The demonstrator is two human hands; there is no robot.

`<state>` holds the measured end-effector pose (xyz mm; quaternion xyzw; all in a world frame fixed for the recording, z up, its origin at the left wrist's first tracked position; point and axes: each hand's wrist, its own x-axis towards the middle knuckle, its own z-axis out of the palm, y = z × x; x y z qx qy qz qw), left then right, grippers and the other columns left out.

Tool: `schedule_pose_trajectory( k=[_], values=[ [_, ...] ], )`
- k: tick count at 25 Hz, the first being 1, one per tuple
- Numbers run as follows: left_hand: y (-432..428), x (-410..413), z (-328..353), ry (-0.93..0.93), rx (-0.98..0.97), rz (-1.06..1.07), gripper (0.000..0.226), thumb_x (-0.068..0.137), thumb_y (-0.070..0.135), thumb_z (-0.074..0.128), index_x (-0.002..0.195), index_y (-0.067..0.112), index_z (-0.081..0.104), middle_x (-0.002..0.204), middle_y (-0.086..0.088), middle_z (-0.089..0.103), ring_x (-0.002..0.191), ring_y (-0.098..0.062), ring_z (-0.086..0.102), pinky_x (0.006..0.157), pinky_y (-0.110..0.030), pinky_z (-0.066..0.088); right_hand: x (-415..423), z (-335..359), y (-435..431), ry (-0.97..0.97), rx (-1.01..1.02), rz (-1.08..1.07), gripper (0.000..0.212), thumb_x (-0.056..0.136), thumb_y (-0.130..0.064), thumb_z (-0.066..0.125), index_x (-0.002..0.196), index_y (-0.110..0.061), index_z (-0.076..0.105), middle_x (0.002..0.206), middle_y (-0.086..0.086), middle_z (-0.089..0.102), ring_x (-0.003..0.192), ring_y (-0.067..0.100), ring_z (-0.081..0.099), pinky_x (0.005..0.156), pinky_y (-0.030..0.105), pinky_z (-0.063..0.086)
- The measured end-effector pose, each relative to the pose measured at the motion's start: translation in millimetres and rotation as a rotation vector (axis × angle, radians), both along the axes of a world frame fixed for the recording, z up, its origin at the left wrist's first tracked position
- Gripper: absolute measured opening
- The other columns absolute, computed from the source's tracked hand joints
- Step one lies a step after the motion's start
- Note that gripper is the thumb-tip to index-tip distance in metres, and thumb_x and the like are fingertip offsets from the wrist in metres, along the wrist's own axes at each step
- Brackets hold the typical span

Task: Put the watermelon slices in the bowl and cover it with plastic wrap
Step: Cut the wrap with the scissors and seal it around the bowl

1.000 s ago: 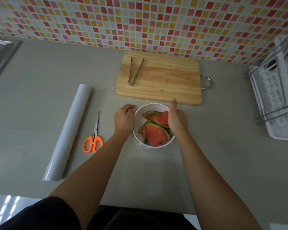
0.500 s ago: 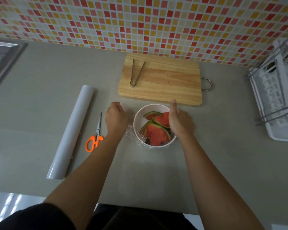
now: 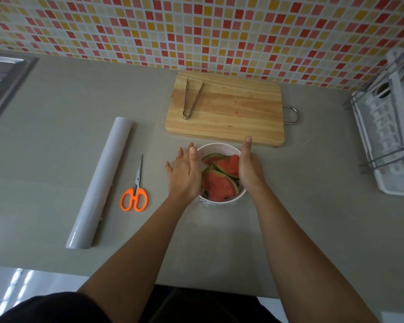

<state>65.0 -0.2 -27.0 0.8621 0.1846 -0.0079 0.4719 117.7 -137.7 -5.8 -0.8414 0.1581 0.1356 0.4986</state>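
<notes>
Smoothing the wrap down around the bowl

From my head camera: the white bowl [image 3: 220, 150] sits on the counter [image 3: 312, 206] just in front of the cutting board [image 3: 231, 113], with the watermelon slices [image 3: 219, 183] already inside. My left hand [image 3: 184, 173] lies flat and open against the bowl's left side, my right hand [image 3: 250, 169] flat against its right, so the two are apart with the bowl between, pressing rather than gripping. I judge this is to make the plastic wrap [image 3: 204, 201], crinkled at the near rim, cling. The roll [image 3: 98, 183] and scissors [image 3: 135, 190] lie to the left, the tongs [image 3: 190, 99] on the board, all out of my way.
</notes>
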Motion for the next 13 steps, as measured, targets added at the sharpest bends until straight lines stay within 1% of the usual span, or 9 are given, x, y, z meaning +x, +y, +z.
schedule_pose_trajectory(
  k=[2,3,4,6,7,9,11,12,13],
  values=[
    [10.4,1.5,4.1,-0.014,-0.096,0.059,0.069,0.091,0.059,-0.002,0.151,0.027,0.010,0.159,0.003,0.017,0.146,-0.012,0.007,0.115,-0.040,-0.008,-3.3,-0.6,0.6,0.047,-0.091,-0.005,0.076,0.089,-0.066,0.004,0.063,-0.017,0.056,0.062,-0.003,0.051,0.059,0.014,0.049,0.055,0.029,0.032],
    [18.0,-0.1,6.5,-0.053,-0.185,0.131,0.065,0.094,0.056,0.001,0.151,0.028,0.012,0.159,0.002,0.017,0.145,-0.011,0.012,0.117,-0.039,-0.001,-7.9,-1.2,1.2,0.062,-0.120,-0.017,0.079,0.089,-0.065,0.004,0.067,-0.012,0.057,0.060,-0.004,0.047,0.057,0.014,0.045,0.057,0.030,0.032],
    [24.7,-3.4,7.5,-0.091,-0.267,0.201,0.064,0.096,0.054,0.003,0.148,0.026,0.024,0.157,-0.001,0.024,0.141,-0.010,0.020,0.117,-0.037,0.009,-13.0,-2.5,0.4,0.049,-0.142,-0.032,0.073,0.090,-0.064,0.005,0.068,-0.014,0.053,0.061,-0.006,0.044,0.058,0.015,0.043,0.063,0.031,0.033],
    [28.5,-16.5,10.9,-0.109,-0.285,0.246,0.070,0.094,0.056,0.005,0.123,0.021,0.059,0.136,-0.004,0.050,0.125,-0.011,0.039,0.105,-0.032,0.028,-19.5,-1.2,-5.4,-0.094,-0.143,-0.031,0.062,0.094,-0.056,0.010,0.074,-0.017,0.054,0.064,-0.009,0.046,0.068,0.019,0.048,0.070,0.032,0.033],
    [26.8,-22.4,13.7,-0.099,-0.257,0.219,0.075,0.093,0.057,0.004,0.109,0.018,0.066,0.124,-0.003,0.057,0.118,-0.013,0.045,0.097,-0.028,0.031,-18.7,1.1,-8.1,-0.155,-0.113,-0.002,0.059,0.095,-0.053,0.012,0.075,-0.019,0.057,0.067,-0.010,0.051,0.074,0.020,0.052,0.071,0.032,0.035],
    [24.0,-23.8,20.3,-0.056,-0.264,0.174,0.081,0.094,0.058,0.002,0.100,0.015,0.070,0.114,-0.002,0.062,0.112,-0.015,0.049,0.085,-0.020,0.032,-12.7,8.2,-10.8,-0.118,-0.080,0.075,0.064,0.094,-0.057,0.009,0.084,-0.025,0.064,0.076,-0.005,0.059,0.080,0.018,0.054,0.076,0.033,0.038],
    [25.6,-10.7,27.3,0.044,-0.296,0.109,0.087,0.092,0.063,-0.002,0.106,0.017,0.071,0.124,-0.005,0.060,0.119,-0.019,0.047,0.093,-0.025,0.030,-7.4,10.5,-15.5,-0.032,-0.121,0.099,0.077,0.087,-0.067,0.003,0.091,-0.022,0.066,0.080,0.000,0.060,0.072,0.012,0.052,0.077,0.034,0.036],
    [26.8,-1.4,30.7,0.101,-0.288,0.050,0.089,0.089,0.066,-0.004,0.111,0.021,0.070,0.134,-0.007,0.055,0.127,-0.022,0.042,0.104,-0.033,0.027,-7.4,11.6,-17.4,0.009,-0.122,0.099,0.086,0.081,-0.074,0.000,0.096,-0.020,0.065,0.086,0.004,0.062,0.073,0.011,0.053,0.078,0.034,0.037],
    [26.7,7.8,34.5,0.145,-0.261,-0.028,0.090,0.086,0.069,-0.007,0.118,0.027,0.067,0.142,-0.006,0.048,0.136,-0.025,0.033,0.112,-0.044,0.020,-9.4,14.4,-19.0,0.084,-0.095,0.109,0.098,0.070,-0.083,-0.003,0.106,-0.021,0.063,0.098,0.009,0.064,0.082,0.016,0.058,0.083,0.037,0.040]
  ],
)
